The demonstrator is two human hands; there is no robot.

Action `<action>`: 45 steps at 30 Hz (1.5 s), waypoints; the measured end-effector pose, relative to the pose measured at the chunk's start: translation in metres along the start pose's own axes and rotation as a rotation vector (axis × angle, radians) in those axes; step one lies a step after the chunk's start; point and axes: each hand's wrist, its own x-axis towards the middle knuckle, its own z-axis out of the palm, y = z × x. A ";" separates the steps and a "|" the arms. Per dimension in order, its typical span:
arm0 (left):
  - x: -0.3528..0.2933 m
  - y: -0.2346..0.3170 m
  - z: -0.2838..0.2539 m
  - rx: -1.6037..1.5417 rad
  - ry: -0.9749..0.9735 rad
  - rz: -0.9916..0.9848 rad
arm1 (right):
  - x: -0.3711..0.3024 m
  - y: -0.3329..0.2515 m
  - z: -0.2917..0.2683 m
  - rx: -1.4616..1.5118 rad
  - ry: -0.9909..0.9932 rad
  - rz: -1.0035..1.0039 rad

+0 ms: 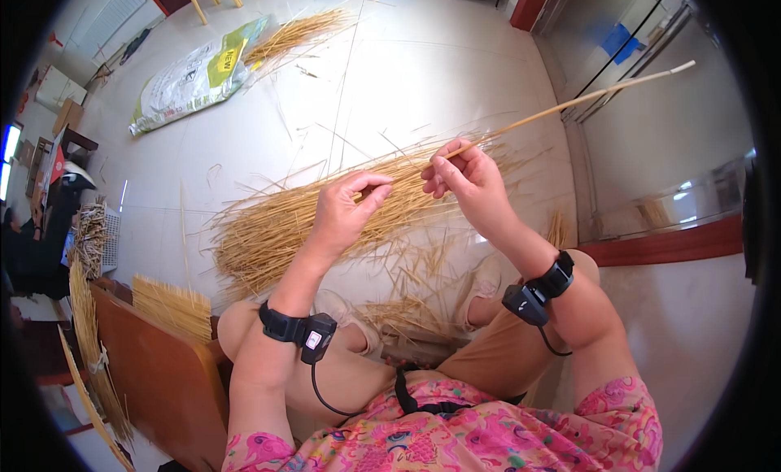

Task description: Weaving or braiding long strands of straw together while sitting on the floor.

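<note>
My right hand pinches a long straw stalk near its lower end. The stalk slants up and away to the right, ending in a paler tip. To its left, my left hand has thumb and forefinger brought together. Whether anything thin sits in that pinch cannot be made out. Both hands are held above a large heap of golden straw, which lies on the floor beyond my feet. Short straw scraps are scattered between the heap and my shoes.
A white and green sack lies far left, loose straw at its mouth. Beside my left knee stands a brown wooden piece, with cut straw behind it and a tied bundle farther left. Glass doors stand at right.
</note>
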 end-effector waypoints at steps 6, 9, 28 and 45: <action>0.001 0.000 -0.001 0.040 -0.028 0.069 | -0.002 0.004 0.011 -0.004 -0.126 0.104; -0.003 -0.004 -0.002 -0.005 -0.004 0.053 | -0.004 0.005 0.014 -0.003 -0.150 0.075; -0.004 0.000 0.011 -0.440 -0.059 -0.174 | -0.012 0.023 0.023 -0.043 -0.156 0.210; 0.001 -0.014 0.004 -0.437 0.102 -0.255 | -0.011 0.019 0.021 0.065 0.002 0.135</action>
